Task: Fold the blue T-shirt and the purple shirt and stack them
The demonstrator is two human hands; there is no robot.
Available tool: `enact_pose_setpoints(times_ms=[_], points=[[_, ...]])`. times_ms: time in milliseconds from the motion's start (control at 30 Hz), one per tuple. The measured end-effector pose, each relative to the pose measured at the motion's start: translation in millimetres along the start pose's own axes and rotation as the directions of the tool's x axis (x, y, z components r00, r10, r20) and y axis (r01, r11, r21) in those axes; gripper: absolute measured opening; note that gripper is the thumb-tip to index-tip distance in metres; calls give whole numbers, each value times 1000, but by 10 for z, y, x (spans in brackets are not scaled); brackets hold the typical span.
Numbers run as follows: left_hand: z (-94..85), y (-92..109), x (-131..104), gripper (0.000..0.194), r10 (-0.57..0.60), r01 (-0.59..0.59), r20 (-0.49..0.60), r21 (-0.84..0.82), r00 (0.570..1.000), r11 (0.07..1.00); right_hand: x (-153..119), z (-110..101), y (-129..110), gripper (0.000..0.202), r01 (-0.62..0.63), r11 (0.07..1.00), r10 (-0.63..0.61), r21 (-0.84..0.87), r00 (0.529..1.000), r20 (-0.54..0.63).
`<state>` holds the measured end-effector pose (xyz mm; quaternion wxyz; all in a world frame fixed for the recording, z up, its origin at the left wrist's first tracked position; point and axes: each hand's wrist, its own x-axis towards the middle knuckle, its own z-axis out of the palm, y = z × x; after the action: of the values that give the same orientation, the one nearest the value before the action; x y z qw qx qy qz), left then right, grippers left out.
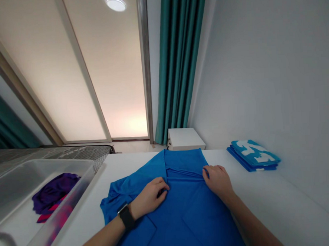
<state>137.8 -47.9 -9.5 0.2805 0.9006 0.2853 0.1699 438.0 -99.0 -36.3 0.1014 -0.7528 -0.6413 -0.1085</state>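
Observation:
A plain blue shirt [198,217] lies spread on the white table [84,231], its far part folded over and creased between my hands. My left hand [153,194], with a dark watch on the wrist, has its fingers curled and pinched on the cloth along the left fold. On the right, my right hand [218,179] pinches the shirt's edge between thumb and fingers. Bunched fabric sticks out toward the left. The shirt's near end runs out of view at the bottom.
A clear plastic bin [79,163] at the left holds purple cloth [55,192] and red cloth [51,213]. Folded blue-and-white fabric [252,154] rests at the far right by the wall. Beyond the table are a white cabinet [185,137] and a teal curtain [180,62].

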Motion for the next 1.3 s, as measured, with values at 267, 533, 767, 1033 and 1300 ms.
enact_pose_setpoints(times_ms=[267, 533, 767, 1033, 1300], points=[[2, -10, 4, 22, 2, -1, 23, -6, 1000, 1000, 279, -103, 18, 29, -40, 995, 27, 90, 990, 141], [-7, 3, 18, 23, -10, 11, 40, -16, 999, 1000, 1029, 270, 280, 37, -316, 924, 270, 214, 938, 217], [-8, -22, 33, 25, -62, 64, 53, -37, 997, 997, 1265, 599, 419, 34, -472, 831, 398, 293, 874, 280], [-53, -16, 52, 18, -92, 97, 71, -70, 993, 993, 1242, 536, 491, 24, -397, 785, 328, 476, 917, 226], [-779, -286, 130, 19, -363, 339, -139, -167, 921, 926, 1332, 116, 673, 16, -424, 656, 277, 624, 905, 323]])
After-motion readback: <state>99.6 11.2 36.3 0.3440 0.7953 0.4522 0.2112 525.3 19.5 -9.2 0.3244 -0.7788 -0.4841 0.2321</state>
